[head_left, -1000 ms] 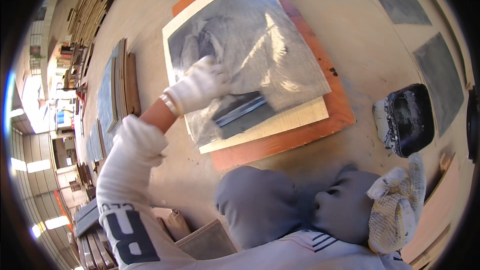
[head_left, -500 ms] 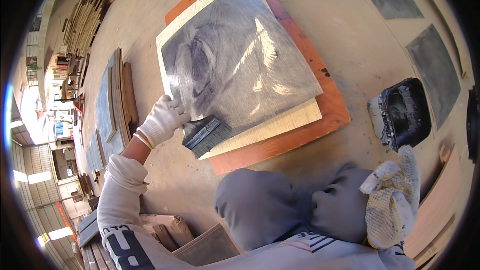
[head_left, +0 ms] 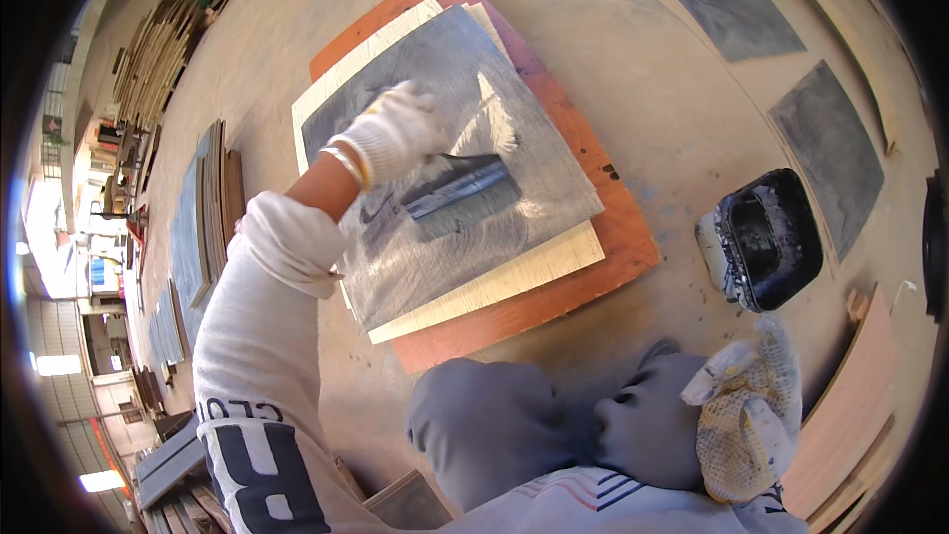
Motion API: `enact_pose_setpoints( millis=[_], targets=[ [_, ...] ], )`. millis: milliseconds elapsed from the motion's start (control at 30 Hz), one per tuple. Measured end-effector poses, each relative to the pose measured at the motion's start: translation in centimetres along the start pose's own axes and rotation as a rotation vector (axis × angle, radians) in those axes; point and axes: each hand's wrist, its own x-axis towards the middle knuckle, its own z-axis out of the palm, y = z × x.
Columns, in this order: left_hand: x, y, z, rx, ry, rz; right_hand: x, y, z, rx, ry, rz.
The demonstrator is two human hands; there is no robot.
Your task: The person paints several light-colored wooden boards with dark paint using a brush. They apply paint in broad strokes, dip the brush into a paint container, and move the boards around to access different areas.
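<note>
My left hand, in a white knit glove, is closed round the handle of a wide flat brush. The bristles lie on the middle of a wooden board smeared with dark grey stain. Pale bare streaks show on the board's right half. Beneath it are pale unpainted boards and a larger orange-red panel. My right hand, in a stained, dotted glove, hovers by my right knee with its fingers apart and nothing in them.
A black paint tub with a paint-caked rim stands on the floor at right. Two dark stained boards lie beyond it. Stacked panels and a pile of wood strips are at left. A pinkish panel lies at lower right.
My left hand has swept the brush from the board's near left corner up and right to its middle, smearing stain over part of the pale streaks. My right hand stays by the knee.
</note>
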Motion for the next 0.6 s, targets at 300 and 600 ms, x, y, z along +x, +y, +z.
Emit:
enact_pose_setpoints(
  millis=[300,600],
  targets=[
    [0.4,3.2,-2.2,-0.056,0.074,0.060,-0.3,-0.3,0.1,0.037,0.019,0.012],
    [2.3,2.6,-3.6,-0.013,0.244,0.127,-0.7,0.1,-0.4,0.038,-0.014,-0.007]
  ],
)
